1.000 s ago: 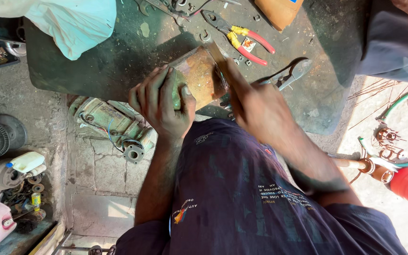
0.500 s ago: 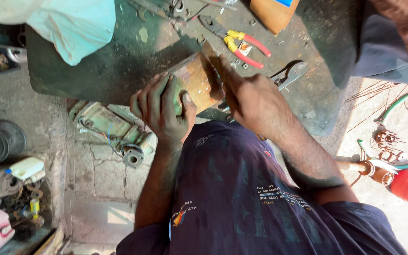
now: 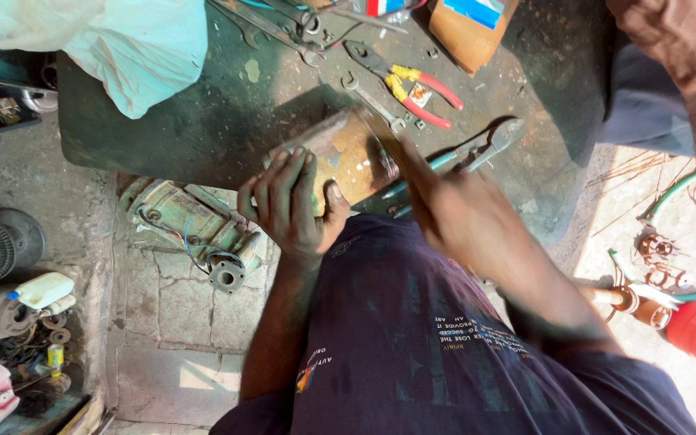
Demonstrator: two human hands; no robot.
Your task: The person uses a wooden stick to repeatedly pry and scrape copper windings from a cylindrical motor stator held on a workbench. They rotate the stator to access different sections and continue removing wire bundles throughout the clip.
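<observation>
Your left hand has its fingers clamped over the near end of the rusty block on the desk, long axis running up-right, while your blurred right hand sits just right of it, grip impossible to tell.

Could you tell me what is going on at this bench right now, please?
A person leans over a dark, stained workbench. The left hand grips the near end of a rusty, block-shaped metal part at the bench edge. The right hand is motion-blurred beside the block; whether it holds a tool cannot be told. Red-and-yellow pliers and a spanner lie behind the block. A greenish motor sits on the floor below.
</observation>
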